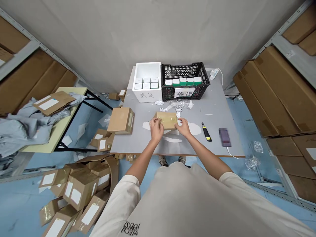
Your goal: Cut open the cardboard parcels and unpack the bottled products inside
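A small brown cardboard box [168,119] with shiny tape across its top sits in the middle of the grey table. My left hand [156,129] grips its left end, fingers curled over the top edge. At the opposite end, my right hand [183,127] has thumb and fingers pinched on the box's right side. Whether the fingers also hold a bit of tape is too small to tell. Beyond the box lie crumpled paper [163,109] and clear plastic wrap [179,104]. To the right rests a black and yellow box cutter [206,132].
At the table's back stand a white foam box [148,97] and a black plastic crate [207,86], both holding small white-topped cartons. A larger cardboard box [120,120] is on the left, a phone [224,137] with a cable on the right. Parcels [81,187] pile up on the floor.
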Demonstrator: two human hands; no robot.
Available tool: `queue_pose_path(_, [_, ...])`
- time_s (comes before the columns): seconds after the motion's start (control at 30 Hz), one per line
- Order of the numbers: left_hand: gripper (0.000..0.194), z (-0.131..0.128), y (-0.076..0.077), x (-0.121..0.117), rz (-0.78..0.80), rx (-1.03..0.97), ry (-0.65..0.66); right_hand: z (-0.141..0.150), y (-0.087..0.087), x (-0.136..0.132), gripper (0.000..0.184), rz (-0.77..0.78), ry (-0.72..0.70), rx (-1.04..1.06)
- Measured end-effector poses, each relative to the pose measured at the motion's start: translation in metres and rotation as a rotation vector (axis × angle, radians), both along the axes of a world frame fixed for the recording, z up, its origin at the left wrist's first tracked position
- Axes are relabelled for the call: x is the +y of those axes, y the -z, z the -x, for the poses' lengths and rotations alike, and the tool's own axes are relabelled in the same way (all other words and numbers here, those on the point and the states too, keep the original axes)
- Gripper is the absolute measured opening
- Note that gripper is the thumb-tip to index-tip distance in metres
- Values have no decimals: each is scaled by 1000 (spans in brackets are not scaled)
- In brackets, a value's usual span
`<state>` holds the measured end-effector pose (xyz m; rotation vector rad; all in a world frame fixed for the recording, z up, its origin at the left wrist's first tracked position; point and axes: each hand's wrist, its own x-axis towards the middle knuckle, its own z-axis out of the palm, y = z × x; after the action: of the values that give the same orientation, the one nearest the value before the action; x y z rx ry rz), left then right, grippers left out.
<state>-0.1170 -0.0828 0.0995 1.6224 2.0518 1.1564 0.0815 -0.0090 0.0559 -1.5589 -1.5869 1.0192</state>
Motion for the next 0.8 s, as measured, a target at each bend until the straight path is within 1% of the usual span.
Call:
queue_pose_path(0.07, [31, 13, 5, -7, 0, -54, -75, 9, 4, -3, 59, 71, -70, 69])
queue_pose_path(0.13, [31, 20, 9, -10, -7, -107, -123, 18, 5, -4, 58, 83, -146, 142])
queue_pose_path(0.2, [31, 21, 12, -9, -20, -151, -144, 23, 3, -5, 54, 58, -165, 162])
queue_pose_path(0.27, [32, 16, 14, -4, -26, -188, -137, 19, -1, -5, 52, 33, -144, 147])
queue_pose_path(0.37, [33, -1, 20, 6, -9, -236, -85, -3, -9, -3, 51, 5, -92, 108])
queue_pose_path(0.47, [33, -28, 29, 17, 7, -280, -16, -38, -15, 0, 46, -24, -9, 41])
queue_pose_path(0.53, [32, -48, 35, 23, 11, -309, 42, -61, -17, 1, 42, -38, 41, 17])
queue_pose_path(0.6, [31, -64, 41, 28, 9, -312, 87, -80, -16, 0, 41, -37, 72, 48])
queue_pose_path(0.7, [33, -77, 44, 33, -3, -253, 93, -95, -14, -2, 45, -18, 92, 118])
queue_pose_path(0.8, [35, -77, 43, 35, 10, -200, 96, -95, -11, -5, 45, -12, 122, 121])
